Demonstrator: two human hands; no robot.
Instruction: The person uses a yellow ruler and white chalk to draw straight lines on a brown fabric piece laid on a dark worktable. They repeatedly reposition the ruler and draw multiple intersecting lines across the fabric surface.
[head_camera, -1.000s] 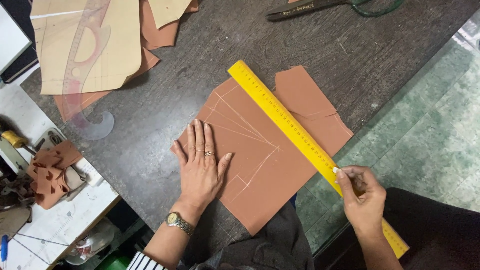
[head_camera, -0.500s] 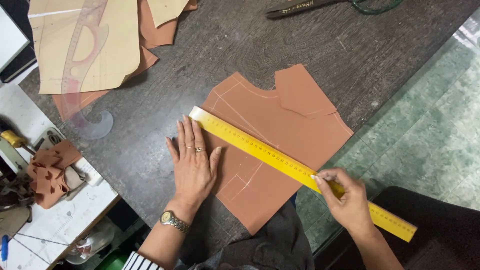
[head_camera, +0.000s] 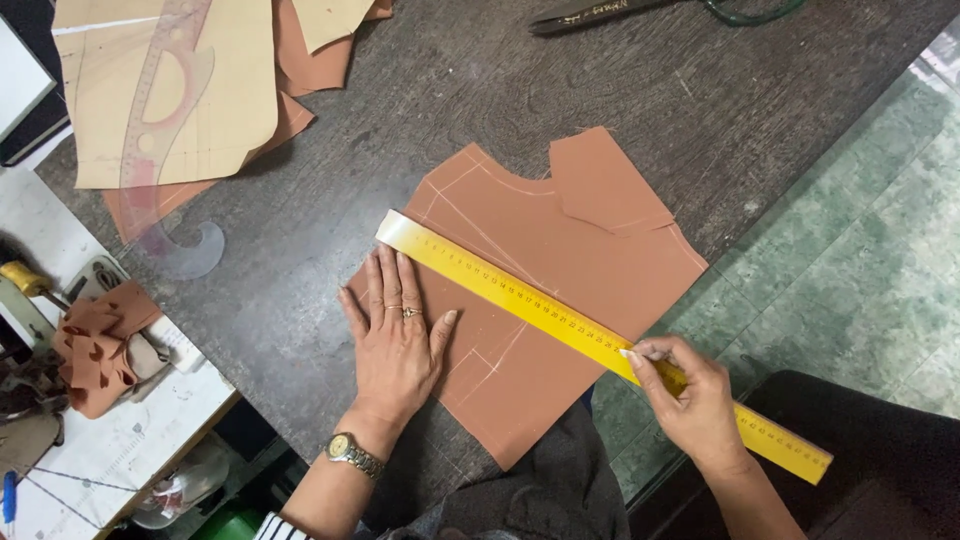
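Head view: yellow ruler (head_camera: 560, 322) lies diagonally across the brown fabric piece (head_camera: 560, 250) on the dark worktop (head_camera: 300, 260), long axis upper-left to lower-right. Right hand (head_camera: 690, 400), fingers pinching the ruler's lower part, is nearer; left hand (head_camera: 395, 340) rests flat, fingers spread, on the fabric just below the ruler's upper end.

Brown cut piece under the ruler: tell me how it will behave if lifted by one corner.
The brown cut piece lies dead flat and thin, so it would probably droop. It looks light; the left hand pressing it suggests it slides easily on the table.
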